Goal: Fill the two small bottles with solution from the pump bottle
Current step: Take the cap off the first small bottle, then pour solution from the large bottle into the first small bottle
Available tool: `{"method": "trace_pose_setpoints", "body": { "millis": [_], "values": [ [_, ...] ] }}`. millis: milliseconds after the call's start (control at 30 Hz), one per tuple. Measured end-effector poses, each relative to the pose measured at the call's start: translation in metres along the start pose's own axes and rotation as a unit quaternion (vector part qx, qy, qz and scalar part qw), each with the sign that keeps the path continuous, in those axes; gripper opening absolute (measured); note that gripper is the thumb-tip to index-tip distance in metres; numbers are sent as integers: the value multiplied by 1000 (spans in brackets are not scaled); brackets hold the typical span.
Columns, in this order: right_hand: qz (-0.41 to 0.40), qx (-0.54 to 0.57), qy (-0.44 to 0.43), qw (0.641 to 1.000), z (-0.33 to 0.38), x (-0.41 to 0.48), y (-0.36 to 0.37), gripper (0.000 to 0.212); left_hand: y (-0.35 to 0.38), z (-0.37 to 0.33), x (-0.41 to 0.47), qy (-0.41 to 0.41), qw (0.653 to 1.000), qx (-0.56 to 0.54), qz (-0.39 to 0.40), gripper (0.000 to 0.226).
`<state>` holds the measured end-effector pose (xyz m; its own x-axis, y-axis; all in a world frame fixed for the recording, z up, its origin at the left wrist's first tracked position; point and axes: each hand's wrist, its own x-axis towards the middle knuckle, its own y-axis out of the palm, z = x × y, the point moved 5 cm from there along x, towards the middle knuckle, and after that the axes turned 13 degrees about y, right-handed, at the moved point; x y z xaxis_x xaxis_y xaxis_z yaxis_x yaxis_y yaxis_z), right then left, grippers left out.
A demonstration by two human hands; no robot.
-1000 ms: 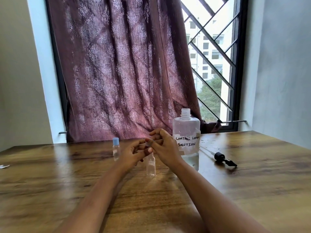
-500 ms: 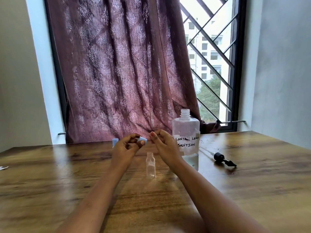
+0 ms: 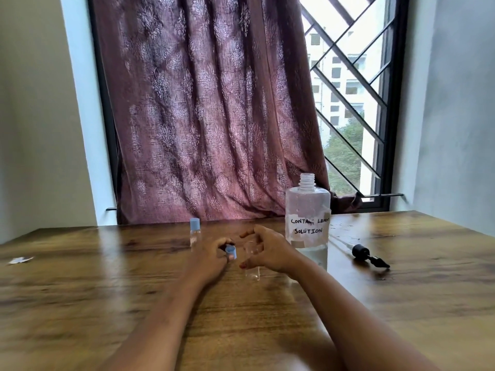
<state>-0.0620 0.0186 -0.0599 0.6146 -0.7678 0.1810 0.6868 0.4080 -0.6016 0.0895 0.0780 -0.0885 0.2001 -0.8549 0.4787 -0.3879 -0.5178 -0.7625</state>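
Note:
A large clear bottle [image 3: 307, 226] labelled "contact lens solution" stands open-necked on the wooden table [image 3: 80, 303], with liquid low in it. Its black pump head [image 3: 368, 257] lies on the table to the right. A small clear bottle [image 3: 252, 269] stands uncapped in front of my hands. My left hand [image 3: 214, 258] pinches its blue cap [image 3: 231, 252] just left of it. My right hand [image 3: 263, 251] curves loosely around the small bottle's top, fingers spread, not closed on it. A second small bottle [image 3: 195, 232] with a blue cap stands further back left.
A dark patterned curtain [image 3: 209, 116] hangs behind the table, with a barred window [image 3: 351, 103] at the right. A small white scrap [image 3: 20, 260] lies near the table's left edge. A grey wall [image 3: 455, 116] borders the right side.
Both hands have dropped from above the small bottle toward the table. The left hand now carries the blue cap lower, and the right hand has opened around the bottle's neck.

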Motion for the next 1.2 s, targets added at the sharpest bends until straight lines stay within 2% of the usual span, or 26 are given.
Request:
{"method": "trace_pose_setpoints", "body": {
  "millis": [100, 167, 300, 433, 567, 633, 700, 767, 833, 900, 1000, 1100, 1200],
  "values": [
    [1, -5, 7, 1000, -1, 0, 2, 56, 4, 2, 0, -4, 1000, 19, 20, 35],
    [-1, -7, 4, 1000, 0, 0, 1, 55, 5, 0, 0, 7, 999, 30, 17, 28],
    [-9, -10, 2, 1000, 0, -1, 0, 57, 5, -4, 2, 19, 999, 32, 8, 30],
    [-8, -13, -10, 1000, 1, -1, 0, 76, 7, -3, 3, 19, 998, 52, 17, 43],
    [-37, 5, -67, 997, 9, 2, -6, 96, 7, 1, 5, 20, 997, 64, 31, 55],
    [-93, 12, -140, 986, 19, -2, -13, 85, 5, -3, 7, 32, 998, 54, 18, 55],
    [-168, 7, -229, 959, 32, -13, -24, 60, 2, -7, 8, 54, 998, 19, -5, 57],
    [-264, -10, -299, 917, 47, -30, -37, 35, -1, -13, 7, 70, 997, -44, -1, 59],
    [-373, -15, -337, 864, 56, -48, -51, 22, -2, -19, 6, 83, 991, -98, 32, 60],
    [-471, 3, -334, 817, 57, -60, -66, 15, -2, -25, 3, 88, 986, -126, 66, 60],
    [-546, 39, -290, 785, 47, -63, -88, 17, 1, -30, 0, 71, 981, -148, 105, 61],
    [-579, 29, -212, 787, 31, -57, -101, 30, 8, -33, -3, 59, 983, -148, 95, 49],
    [-579, -4, -105, 809, 17, -47, -103, 58, 12, -37, -8, 53, 979, -190, 52, 31]
  ]
}}
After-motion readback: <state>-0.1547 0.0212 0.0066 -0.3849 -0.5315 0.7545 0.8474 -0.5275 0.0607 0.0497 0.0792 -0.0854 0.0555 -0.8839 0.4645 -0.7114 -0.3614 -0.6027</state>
